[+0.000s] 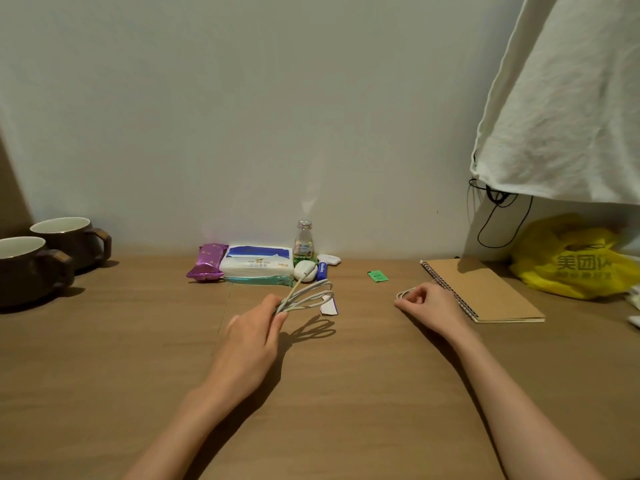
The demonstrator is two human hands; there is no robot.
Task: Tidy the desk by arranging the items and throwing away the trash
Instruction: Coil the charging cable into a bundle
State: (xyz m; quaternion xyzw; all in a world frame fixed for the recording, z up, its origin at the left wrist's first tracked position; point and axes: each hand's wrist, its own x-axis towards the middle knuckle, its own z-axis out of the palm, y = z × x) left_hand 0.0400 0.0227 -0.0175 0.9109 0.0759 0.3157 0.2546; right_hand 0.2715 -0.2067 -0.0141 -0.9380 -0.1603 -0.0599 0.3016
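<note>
Left hand (252, 327) pinches the charger cable (306, 296) loops just off the desk (104, 375), so the coil holds. Right hand (427, 301) is curled on a thin white cord (403, 293) beside the spiral notebook (485, 292).

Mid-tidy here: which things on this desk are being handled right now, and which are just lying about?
In hand: coiled grey cable, gripped by the left hand; thin white cord, pinched by the right hand.

Lying about: green scrap, white paper scrap, notebook, front mug, back mug, tissue pack, purple snack pack, small bottle, yellow bag.
</note>
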